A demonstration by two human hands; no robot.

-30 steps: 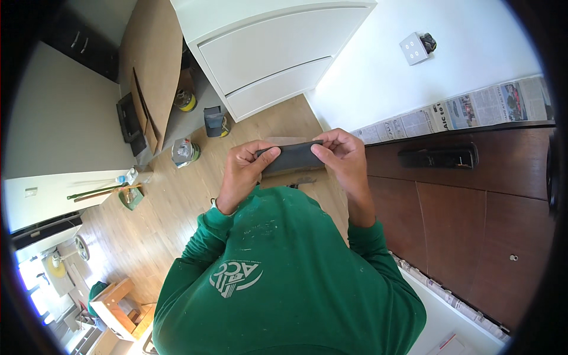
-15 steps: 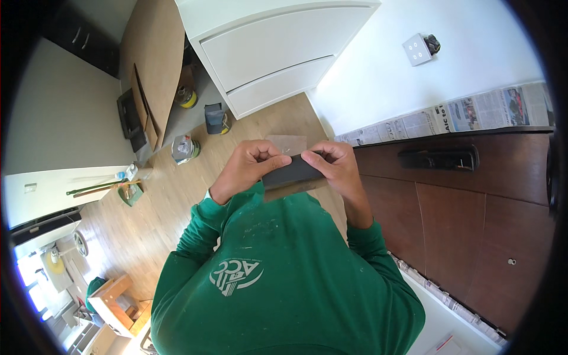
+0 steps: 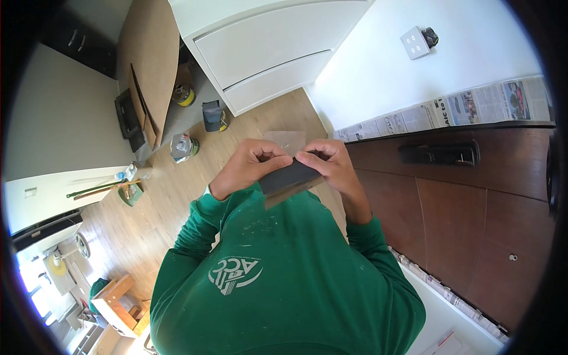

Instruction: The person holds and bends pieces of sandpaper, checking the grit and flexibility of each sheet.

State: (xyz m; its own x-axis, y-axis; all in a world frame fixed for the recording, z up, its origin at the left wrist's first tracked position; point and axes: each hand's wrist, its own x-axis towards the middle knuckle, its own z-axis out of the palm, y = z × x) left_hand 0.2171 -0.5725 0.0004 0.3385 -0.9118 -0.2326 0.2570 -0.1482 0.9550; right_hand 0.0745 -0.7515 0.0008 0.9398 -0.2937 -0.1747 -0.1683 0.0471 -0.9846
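Chest-high in front of my green sweatshirt is a folded sheet of sandpaper (image 3: 290, 176), dark grey on the face toward me, with a brown strip along its lower edge. My left hand (image 3: 251, 165) pinches its upper edge between thumb and curled fingers. Close beside it, my right hand (image 3: 328, 163) pinches the same edge farther right. The two thumbs nearly meet. Beyond the hands shows a light brown sheet (image 3: 285, 139); I cannot tell whether it joins the sandpaper or lies on the floor.
At right stands a brown wooden door (image 3: 452, 219) with a dark handle (image 3: 439, 155), newspaper (image 3: 414, 116) lining its edge. Ahead is a white drawer unit (image 3: 266, 50). Several cans stand on the wood floor, one (image 3: 184, 147) left of my hands. A broom (image 3: 97, 191) and dustpan (image 3: 130, 193) are farther left.
The sandpaper's lower edge has swung, its left corner now hanging lower and its fold spread wider. My right hand has shifted slightly left; both hands keep their pinch.
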